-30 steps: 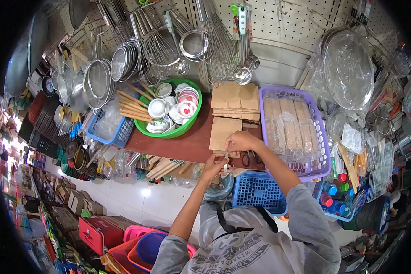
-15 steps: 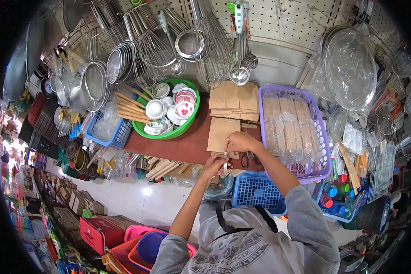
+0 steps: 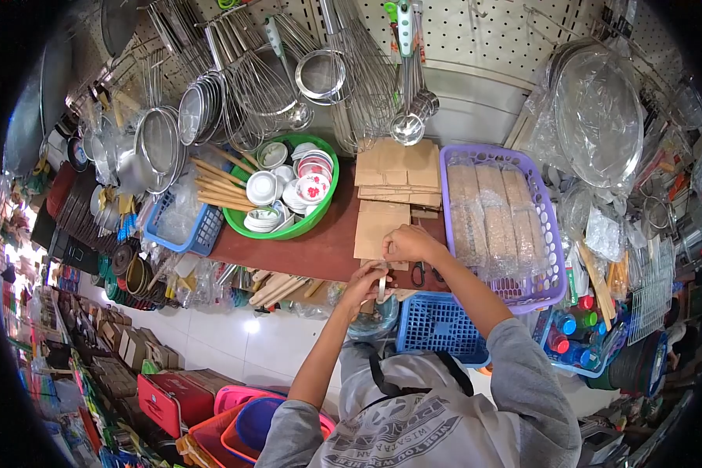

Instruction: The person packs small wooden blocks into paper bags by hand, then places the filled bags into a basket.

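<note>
My left hand [image 3: 362, 284] is closed around a roll of tape [image 3: 381, 288], held on edge near the table's front edge. My right hand [image 3: 408, 243] is a little above and to the right, its fingers pinched together close to the roll; the tape end there is too small to make out clearly. Beneath and behind my hands lies a flat brown cardboard piece [image 3: 378, 224]. A pair of dark-handled scissors [image 3: 419, 275] rests just right of the roll, partly hidden by my right forearm.
A cardboard stack [image 3: 398, 168] lies at the back. A green basin [image 3: 326, 204] of bowls stands left, a purple basket [image 3: 558, 257] of wrapped brown packs right. Below the table edge sits a blue crate [image 3: 437, 327]. Whisks [image 3: 359, 86] and strainers hang above.
Both hands stay in nearly the same place. The tape roll and left hand have shifted very slightly left, and the whole view has moved a little.
</note>
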A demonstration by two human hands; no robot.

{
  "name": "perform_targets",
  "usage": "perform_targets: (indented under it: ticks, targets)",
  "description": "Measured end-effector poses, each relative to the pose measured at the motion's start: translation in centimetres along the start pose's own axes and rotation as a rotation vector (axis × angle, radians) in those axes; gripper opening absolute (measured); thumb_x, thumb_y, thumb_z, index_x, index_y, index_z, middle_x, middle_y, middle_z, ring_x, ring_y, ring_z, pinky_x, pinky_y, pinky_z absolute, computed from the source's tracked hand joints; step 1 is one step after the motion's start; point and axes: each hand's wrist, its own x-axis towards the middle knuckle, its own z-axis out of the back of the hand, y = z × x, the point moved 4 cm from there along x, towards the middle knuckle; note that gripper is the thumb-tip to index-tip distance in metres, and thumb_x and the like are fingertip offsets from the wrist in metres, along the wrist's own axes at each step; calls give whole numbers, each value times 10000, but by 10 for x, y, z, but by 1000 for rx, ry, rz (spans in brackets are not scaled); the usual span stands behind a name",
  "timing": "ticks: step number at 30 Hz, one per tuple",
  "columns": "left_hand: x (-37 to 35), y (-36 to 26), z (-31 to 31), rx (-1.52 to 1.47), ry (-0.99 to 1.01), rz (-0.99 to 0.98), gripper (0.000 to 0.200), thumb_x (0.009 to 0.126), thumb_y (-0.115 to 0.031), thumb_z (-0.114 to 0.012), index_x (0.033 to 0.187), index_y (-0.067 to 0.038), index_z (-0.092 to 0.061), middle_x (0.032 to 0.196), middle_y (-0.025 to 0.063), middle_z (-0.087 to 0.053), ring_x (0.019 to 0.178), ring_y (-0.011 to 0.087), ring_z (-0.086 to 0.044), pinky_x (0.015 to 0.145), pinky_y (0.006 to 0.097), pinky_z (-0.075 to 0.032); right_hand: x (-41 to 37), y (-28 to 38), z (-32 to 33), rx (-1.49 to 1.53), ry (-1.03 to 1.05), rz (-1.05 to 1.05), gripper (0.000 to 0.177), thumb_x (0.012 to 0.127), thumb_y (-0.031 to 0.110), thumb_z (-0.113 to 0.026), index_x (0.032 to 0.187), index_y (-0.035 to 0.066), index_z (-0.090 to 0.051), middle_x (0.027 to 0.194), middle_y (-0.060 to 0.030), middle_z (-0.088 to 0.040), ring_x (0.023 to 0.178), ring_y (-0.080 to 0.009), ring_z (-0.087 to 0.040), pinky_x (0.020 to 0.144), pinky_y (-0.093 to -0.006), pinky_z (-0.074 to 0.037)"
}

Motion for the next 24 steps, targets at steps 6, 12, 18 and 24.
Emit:
perform_targets:
  ticks: [6,12,18,24]
  targets:
    - [4,1,0,-31,6,27,419,922,-214,-663,1295,-113,-500,948,102,-681,699,195,-684,621,287,-576,-2,0,2,-51,-81,-4,212,694,326,-756,826,160,-752,813,-124,-729,844,-312,-706,818,-432,-549]
    - [7,3,3,32,19,19,431,918,-229,-651,1310,-98,-528,1005,99,-702,789,221,-731,714,302,-604,-4,3,4,-52,-95,-75,231,655,328,-770,815,163,-751,841,-123,-733,860,-324,-703,823,-436,-549]
    - [12,8,6,1,51,3,464,927,-231,-638,1345,-88,-496,1010,106,-711,800,223,-733,716,301,-599,-9,6,4,-55,-176,-110,170,708,290,-717,804,151,-734,832,-118,-733,861,-322,-704,809,-446,-546]
    - [6,3,4,-50,87,2,431,933,-97,-590,1338,-28,-459,949,116,-666,773,213,-697,694,329,-609,-40,22,7,-96,-281,-81,216,797,287,-683,980,179,-720,997,-65,-706,986,-300,-653,846,-428,-525]
